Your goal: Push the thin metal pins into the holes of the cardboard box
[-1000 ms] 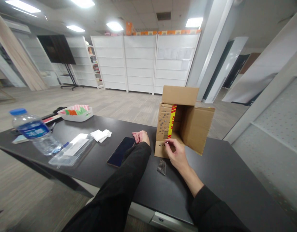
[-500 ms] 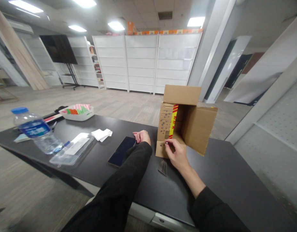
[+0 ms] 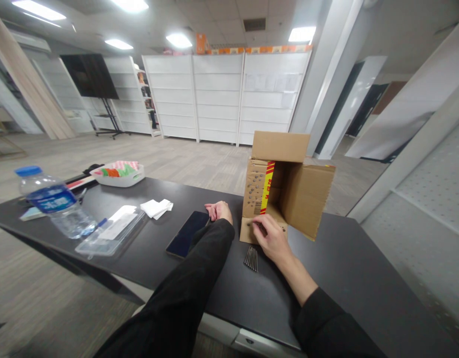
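Observation:
My right hand (image 3: 272, 237) is closed in a pinch at the lower flap of an open cardboard box (image 3: 250, 191). A small metal-headed piece at its fingertips is now mostly hidden by the fingers. Round dark heads dot the box's left face, and a few more show on the lower flap. Just left of that wrist, several slim metal rods (image 3: 250, 259), like nails or screws, lie side by side on the table. My left hand (image 3: 219, 212) rests on the tabletop with loosely bent fingers and nothing visible in them. By its wrist lies a dark phone (image 3: 188, 233).
Left on the dark table (image 3: 266, 303) are folded white tissues (image 3: 156, 208), a clear plastic case (image 3: 112, 232), a tilted water bottle (image 3: 55, 201) and a white basket (image 3: 119, 180) of colourful packets. The box's side flap (image 3: 311, 199) sticks out to the right.
My right fingertips have moved slightly left and down against the lower flap, and the shiny head seen between them is now covered. My left hand has stayed put.

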### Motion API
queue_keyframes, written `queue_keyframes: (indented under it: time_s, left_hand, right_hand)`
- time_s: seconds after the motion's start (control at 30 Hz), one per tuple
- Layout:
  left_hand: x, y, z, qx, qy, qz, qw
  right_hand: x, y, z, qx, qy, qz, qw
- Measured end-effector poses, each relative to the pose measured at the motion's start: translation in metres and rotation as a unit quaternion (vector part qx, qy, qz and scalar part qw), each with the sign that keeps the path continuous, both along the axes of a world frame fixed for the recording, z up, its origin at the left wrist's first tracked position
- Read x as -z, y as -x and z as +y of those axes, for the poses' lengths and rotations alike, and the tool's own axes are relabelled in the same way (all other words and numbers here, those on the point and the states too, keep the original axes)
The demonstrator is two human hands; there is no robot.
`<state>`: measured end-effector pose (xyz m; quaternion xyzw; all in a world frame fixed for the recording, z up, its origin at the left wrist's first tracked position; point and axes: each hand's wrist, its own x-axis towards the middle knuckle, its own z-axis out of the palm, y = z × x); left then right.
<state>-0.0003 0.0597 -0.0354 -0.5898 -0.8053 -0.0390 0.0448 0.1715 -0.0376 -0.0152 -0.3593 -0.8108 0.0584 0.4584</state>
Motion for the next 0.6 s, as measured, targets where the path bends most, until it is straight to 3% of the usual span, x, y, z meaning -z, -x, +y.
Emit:
queue_keyframes:
  time_s: [0.1,0.27,0.6]
  left_hand:
    - [0.0005,0.0006,0.0002,-0.046,0.013,0.058,0.997]
    - [0.0005,0.0003,0.0006,-0.067,0.023,0.102,0.992]
    - [-0.0003,0.0011,-0.0022,-0.026,0.016,0.079,0.996]
  right_hand:
    - [-0.001,-0.0001,-0.0004,0.013,-0.002,-0.012,1.0]
    - [-0.0018,0.0001,-0.0013,0.048,-0.01,-0.038,0.998]
    - [-0.0005,-0.0008,-0.0012,0.067,-0.003,-0.067,0.995]
